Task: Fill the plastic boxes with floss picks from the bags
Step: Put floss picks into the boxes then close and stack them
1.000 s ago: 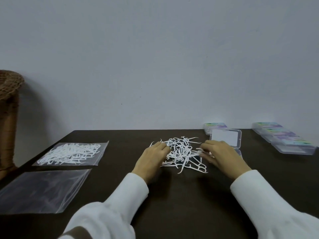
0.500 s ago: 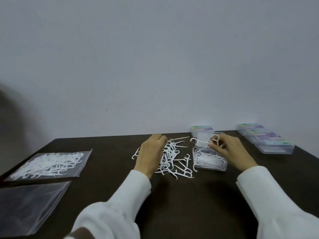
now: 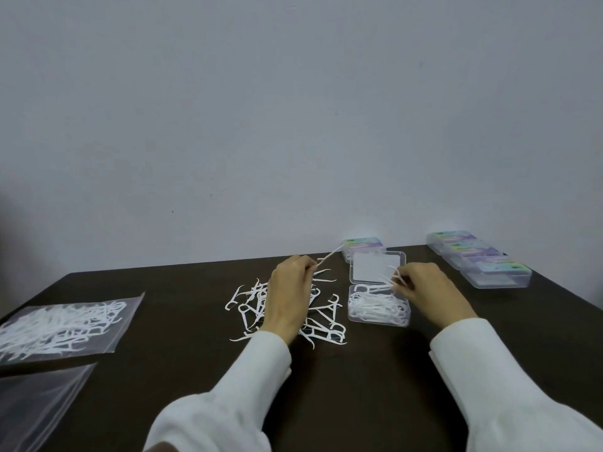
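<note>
A loose pile of white floss picks (image 3: 321, 324) lies in the middle of the dark table. My left hand (image 3: 290, 293) hovers over it and pinches one pick (image 3: 330, 256) that sticks up and to the right. Just right of the pile stands an open clear plastic box (image 3: 378, 318) holding many picks, its lid (image 3: 375, 267) raised behind it. My right hand (image 3: 427, 288) is at the box's far right corner and pinches a few picks (image 3: 393, 277) over its rim.
A sealed bag full of floss picks (image 3: 62, 324) lies at the left, with an empty clear bag (image 3: 36, 399) in front of it. Closed labelled boxes sit behind the open one (image 3: 362, 246) and in a row at the far right (image 3: 479, 259).
The view shifted right. My right hand carried picks from the pile to the open box. My left hand lifted a single pick out of the pile.
</note>
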